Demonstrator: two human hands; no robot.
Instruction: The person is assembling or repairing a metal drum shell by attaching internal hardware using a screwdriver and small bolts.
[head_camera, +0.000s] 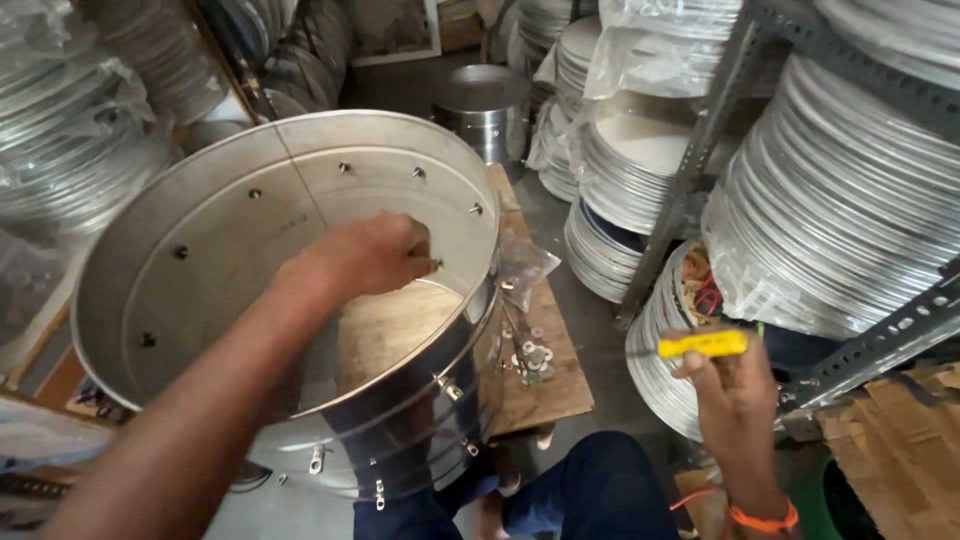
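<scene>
A: Report what is obscured, starting at the left.

B: The left hand (375, 255) is inside the large steel drum (200, 270), against the inner wall at the right side. Its fingers are curled together at a small bolt on that wall; the fingertips are hidden behind the knuckles, so the exact pinch cannot be confirmed. The forearm covers part of the drum floor. The drum's lower body is cut off by the frame.

A: Drum position and contents?

B: It is tilted, mouth toward the camera, and covers the left part of the wooden worktop (560, 385). Bolt heads run around its inner wall. Nothing loose is visible inside.

A: To the right?

B: Loose washers and bolts (530, 355) lie near the middle of the worktop, just beside the drum. Further right, off the worktop, the right hand (735, 395) is raised, fingers closed on a yellow-handled tool (703, 344); its working tip is not discernible. Stacked metal discs (850, 220) fill the shelving behind.
</scene>
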